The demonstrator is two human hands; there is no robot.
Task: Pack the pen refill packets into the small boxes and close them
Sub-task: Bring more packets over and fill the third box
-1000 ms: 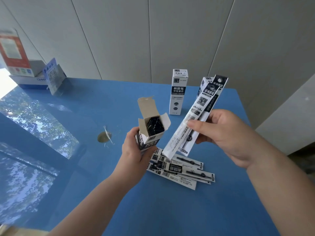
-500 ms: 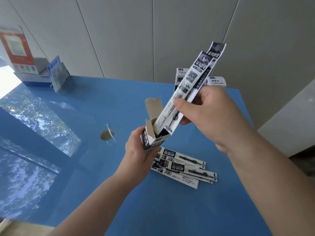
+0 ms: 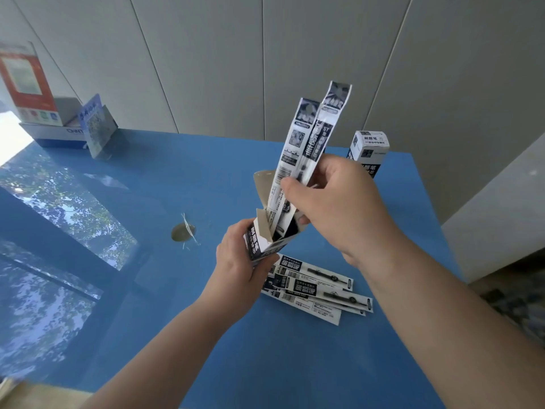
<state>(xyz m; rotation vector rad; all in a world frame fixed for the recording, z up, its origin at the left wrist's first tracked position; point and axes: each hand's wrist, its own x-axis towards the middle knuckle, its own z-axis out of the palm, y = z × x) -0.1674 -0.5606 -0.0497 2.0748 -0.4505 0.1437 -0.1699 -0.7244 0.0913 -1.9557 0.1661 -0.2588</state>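
Blue tabletop, glossy, mirroring tree foliage and sky on its left part. Left hand grips a small open box from below and behind, fingers curled round its printed body, held above the table near centre. Box top flaps stand open, the tall brown tuck flap rising at the far side. Right hand pinches two pen refill packets together, thumb on the near face, fingers wrapped behind. Packets tilt up and to the right; their lower ends sit inside the box mouth, upper ends standing well clear above the hand. More refill packets lie flat in a loose overlapping pile on the table, just right of and under the left hand, long axes running left to right. A closed upright box stands at the far right of the table, partly hidden behind the right hand. Small round hole in the table left of the held box, with a thin pale scrap lying across it. Far left corner: a white and blue carton with a red-printed card standing on it and a blue leaflet holder leaning beside it. Grey panelled wall behind.
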